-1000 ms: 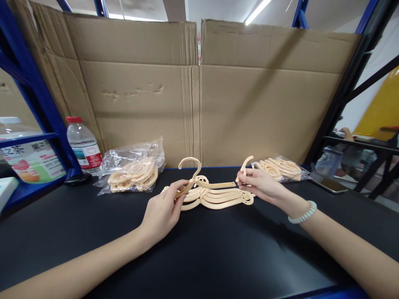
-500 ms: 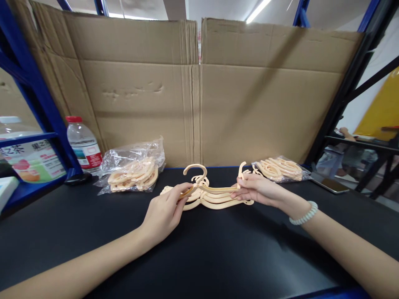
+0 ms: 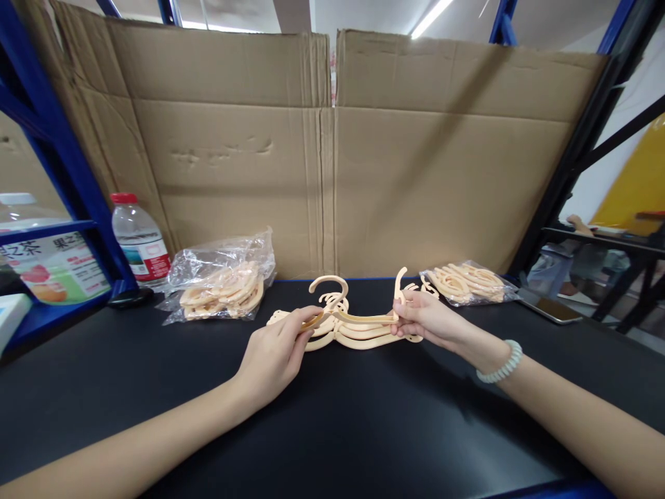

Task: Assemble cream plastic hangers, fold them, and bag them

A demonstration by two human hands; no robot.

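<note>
My left hand (image 3: 275, 346) pinches the left arm of a cream plastic clothes hanger (image 3: 364, 319), whose hook points up. At the hanger's other end, my right hand (image 3: 423, 319) is closed on the right arm's tip, where a curved cream piece stands upright between thumb and fingers. Whether that piece is separate from the hanger I cannot tell. Just behind and below lies a stack of similar hangers (image 3: 364, 343) on the black table (image 3: 332, 423), their hooks overlapping at the back. My fingers hide parts of both hanger ends.
A clear bag of cream hanger parts (image 3: 223, 291) lies at back left, another bag (image 3: 467, 283) at back right beside a phone (image 3: 551, 310). A red-capped bottle (image 3: 139, 242) and a black object (image 3: 129, 299) stand left. Cardboard (image 3: 233, 152) walls the back.
My right hand has shifted slightly left, its fingers closing nearer the hanger's tip. The held hanger's hook has moved a little right. My left hand has hardly moved.
</note>
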